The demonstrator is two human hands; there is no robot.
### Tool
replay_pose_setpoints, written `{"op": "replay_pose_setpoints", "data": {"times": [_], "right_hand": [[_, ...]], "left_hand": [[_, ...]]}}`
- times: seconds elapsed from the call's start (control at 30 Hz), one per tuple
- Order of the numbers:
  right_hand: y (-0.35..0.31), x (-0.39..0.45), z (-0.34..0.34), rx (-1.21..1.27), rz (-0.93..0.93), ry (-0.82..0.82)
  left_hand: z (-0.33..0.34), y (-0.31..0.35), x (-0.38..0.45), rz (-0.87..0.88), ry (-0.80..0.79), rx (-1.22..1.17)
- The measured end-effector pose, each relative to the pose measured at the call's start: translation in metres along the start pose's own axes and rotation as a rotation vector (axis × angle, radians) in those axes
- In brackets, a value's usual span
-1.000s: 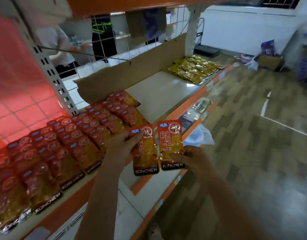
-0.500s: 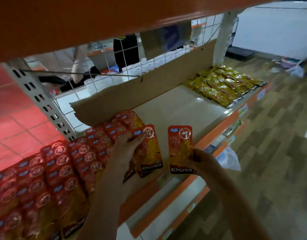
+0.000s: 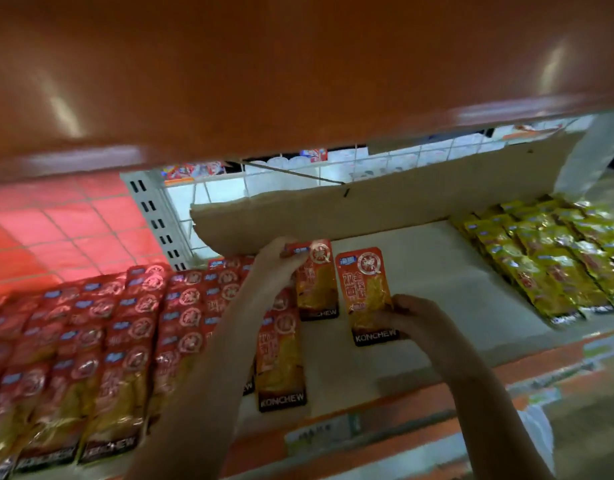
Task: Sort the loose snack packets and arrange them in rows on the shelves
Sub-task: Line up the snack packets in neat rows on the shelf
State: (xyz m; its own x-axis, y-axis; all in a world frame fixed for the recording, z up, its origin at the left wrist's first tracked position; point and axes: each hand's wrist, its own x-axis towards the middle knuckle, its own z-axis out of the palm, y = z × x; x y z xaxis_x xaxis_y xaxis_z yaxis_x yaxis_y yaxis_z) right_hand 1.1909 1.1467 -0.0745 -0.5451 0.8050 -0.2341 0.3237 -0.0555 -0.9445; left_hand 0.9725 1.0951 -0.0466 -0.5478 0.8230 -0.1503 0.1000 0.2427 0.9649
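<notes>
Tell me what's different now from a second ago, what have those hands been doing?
Both hands carried their red packets from in front of the shelf edge onto the shelf. The left hand sets its packet by the red rows; the right hand lowers its packet beside it. Both still grip. The yellow packets stayed put.

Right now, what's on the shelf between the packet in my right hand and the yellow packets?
Nothing: the head view shows bare shelf between the right hand's packet and the yellow packets.
</notes>
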Motion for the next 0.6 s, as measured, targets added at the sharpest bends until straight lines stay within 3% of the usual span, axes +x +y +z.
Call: {"op": "replay_pose_setpoints", "data": {"times": [0.3, 0.6], "right_hand": [[0.003, 0.038, 0.004, -0.184, 0.018, -0.274], [-0.003, 0.041, 0.025, -0.495, -0.108, -0.325]], "left_hand": [[-0.008, -0.015, 0.022, 0.103, 0.084, 0.649], [-0.009, -0.027, 0.017, 0.026, 0.18, 0.749]]}}
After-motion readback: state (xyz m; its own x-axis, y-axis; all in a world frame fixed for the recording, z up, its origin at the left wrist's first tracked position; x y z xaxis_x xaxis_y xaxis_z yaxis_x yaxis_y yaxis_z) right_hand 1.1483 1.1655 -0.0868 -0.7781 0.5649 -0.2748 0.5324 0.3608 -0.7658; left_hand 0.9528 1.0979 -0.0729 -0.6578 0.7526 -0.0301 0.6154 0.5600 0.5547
